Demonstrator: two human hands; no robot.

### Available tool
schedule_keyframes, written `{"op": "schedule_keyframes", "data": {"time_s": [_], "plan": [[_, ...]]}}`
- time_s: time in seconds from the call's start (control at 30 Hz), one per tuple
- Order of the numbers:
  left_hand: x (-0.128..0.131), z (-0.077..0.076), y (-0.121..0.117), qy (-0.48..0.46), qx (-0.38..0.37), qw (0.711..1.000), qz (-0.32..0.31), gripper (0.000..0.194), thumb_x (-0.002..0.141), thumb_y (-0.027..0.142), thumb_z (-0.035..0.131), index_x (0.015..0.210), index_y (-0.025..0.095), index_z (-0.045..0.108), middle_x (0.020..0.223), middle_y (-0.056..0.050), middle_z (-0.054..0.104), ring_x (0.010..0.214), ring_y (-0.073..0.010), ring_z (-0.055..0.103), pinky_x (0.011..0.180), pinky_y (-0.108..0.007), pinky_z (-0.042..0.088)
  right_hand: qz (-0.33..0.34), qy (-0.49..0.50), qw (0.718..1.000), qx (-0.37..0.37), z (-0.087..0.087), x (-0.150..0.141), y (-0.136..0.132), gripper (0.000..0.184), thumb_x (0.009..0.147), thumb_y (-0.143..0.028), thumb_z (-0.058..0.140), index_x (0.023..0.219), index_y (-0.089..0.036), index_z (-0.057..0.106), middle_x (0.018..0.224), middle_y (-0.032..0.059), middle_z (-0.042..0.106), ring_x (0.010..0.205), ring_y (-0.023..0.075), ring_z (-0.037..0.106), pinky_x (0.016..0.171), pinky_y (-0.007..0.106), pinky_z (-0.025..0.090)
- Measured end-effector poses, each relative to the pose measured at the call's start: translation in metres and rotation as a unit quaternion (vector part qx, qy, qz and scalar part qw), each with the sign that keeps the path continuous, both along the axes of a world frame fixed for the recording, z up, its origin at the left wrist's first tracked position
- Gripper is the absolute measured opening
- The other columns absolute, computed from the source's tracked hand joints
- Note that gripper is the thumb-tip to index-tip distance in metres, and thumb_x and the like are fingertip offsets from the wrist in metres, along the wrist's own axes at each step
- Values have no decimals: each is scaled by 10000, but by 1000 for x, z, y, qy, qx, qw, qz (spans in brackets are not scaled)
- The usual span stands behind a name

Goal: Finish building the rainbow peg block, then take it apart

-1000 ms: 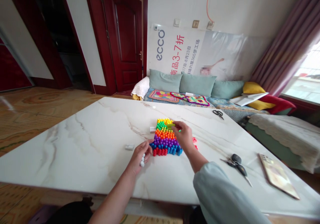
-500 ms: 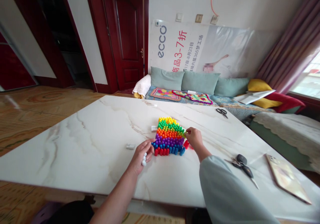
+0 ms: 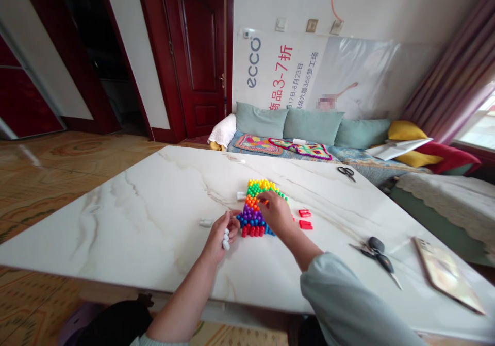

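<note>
Glossy, roughly rectangular rainbow-banded bead panel (image 3: 251, 215) on the white marble-patterned table (image 3: 116, 222).
Yellow at twelve o'clock, red and blue at six; left hand (image 3: 221, 236), at eight, curls around rounded white beads (image 3: 226, 239); right hand (image 3: 277, 211) pinches narrowly over orange, contents unclear.

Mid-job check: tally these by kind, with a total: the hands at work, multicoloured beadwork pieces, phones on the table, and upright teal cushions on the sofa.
Hands, left hand and right hand: 2
Multicoloured beadwork: 1
Phone: 1
Upright teal cushions: 3
Total: 7
</note>
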State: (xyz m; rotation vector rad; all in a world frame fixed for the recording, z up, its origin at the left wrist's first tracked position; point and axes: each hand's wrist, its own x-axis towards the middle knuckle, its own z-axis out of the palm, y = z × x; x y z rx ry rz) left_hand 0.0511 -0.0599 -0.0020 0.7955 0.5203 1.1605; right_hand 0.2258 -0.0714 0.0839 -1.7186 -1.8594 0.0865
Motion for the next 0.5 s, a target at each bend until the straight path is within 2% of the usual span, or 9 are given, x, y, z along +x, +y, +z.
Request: {"op": "schedule_keyframes", "data": {"time_s": [0.03, 0.1, 0.17, 0.23, 0.3, 0.4, 0.5], "plan": [[0, 0, 0, -4, -2, 1000, 6, 423, 791, 479, 673, 1007, 117, 640, 644, 24, 536, 414, -20, 333, 356, -138, 222, 49, -15, 999, -1, 2, -13, -7, 213, 861, -216, 500, 979, -227, 678, 1000, 21, 683, 856, 140, 622, 704, 208, 410], [-2, -1, 0, -16, -9, 1000, 25, 407, 782, 461, 691, 994, 116, 643, 640, 25, 538, 418, -19, 344, 358, -133, 231, 105, -48, 993, -6, 5, -29, -16, 193, 871, -241, 503, 940, -241, 684, 953, 9, 686, 829, 131, 625, 667, 198, 398], [-5, -2, 1, -33, -21, 998, 40, 406, 763, 445, 716, 991, 117, 647, 641, 22, 549, 417, -18, 343, 356, -130, 235, 99, -68, 993, -10, 5, -28, -17, 199, 879, -256, 499, 933, -248, 690, 950, 6, 689, 830, 131, 628, 654, 195, 394], [-8, -3, 3, -55, -37, 997, 43, 417, 745, 441, 732, 997, 118, 651, 655, 14, 568, 418, -18, 341, 352, -128, 241, 40, -71, 997, -11, 2, -8, -11, 234, 889, -242, 473, 959, -252, 697, 990, 9, 690, 867, 138, 630, 682, 199, 403], [-11, -5, 5, -77, -51, 995, 40, 421, 730, 438, 743, 992, 120, 655, 671, 5, 584, 417, -18, 338, 348, -128, 246, -51, -64, 997, -12, -3, 26, -2, 301, 897, -191, 422, 1004, -250, 697, 1029, 16, 688, 898, 146, 627, 721, 212, 415], [-12, -7, 8, -95, -59, 993, 44, 403, 724, 417, 750, 986, 125, 655, 669, 5, 587, 411, -18, 335, 346, -127, 249, -175, -67, 981, -54, -16, 82, 5, 430, 827, -55, 384, 1085, -224, 683, 1099, 35, 672, 986, 166, 606, 749, 227, 423], [-11, -7, 8, -89, -51, 994, 44, 383, 736, 402, 741, 990, 128, 652, 672, 3, 591, 412, -21, 342, 349, -126, 253, -209, -92, 965, -131, -32, 120, 3, 434, 852, -103, 391, 1187, -211, 645, 1189, 61, 637, 1106, 212, 550, 819, 259, 420]]}}
